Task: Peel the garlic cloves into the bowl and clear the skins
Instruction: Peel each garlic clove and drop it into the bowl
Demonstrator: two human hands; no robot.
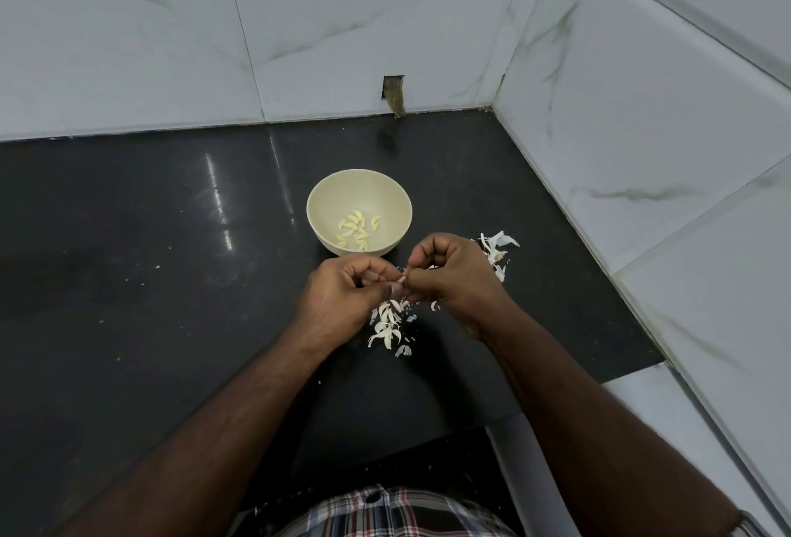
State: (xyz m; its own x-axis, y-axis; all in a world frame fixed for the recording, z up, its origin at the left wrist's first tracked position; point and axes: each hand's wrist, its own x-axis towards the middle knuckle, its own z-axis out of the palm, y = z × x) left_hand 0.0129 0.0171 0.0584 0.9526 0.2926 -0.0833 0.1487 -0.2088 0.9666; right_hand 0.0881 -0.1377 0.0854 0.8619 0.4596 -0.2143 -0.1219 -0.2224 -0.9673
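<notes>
Garlic clove (pixel 401 280) between both hands' curled fingers (pixel 421 275), no legible writing.

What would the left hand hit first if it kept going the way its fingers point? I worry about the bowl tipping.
Probably not the bowl. The left hand points right, at the right hand, which it meets at the garlic clove both pinch. Depth is hard to judge.

Bare counter (pixel 150 237) lies left of the bowl (pixel 319 211); walls (pixel 642 130) seemingly close the right.
</notes>
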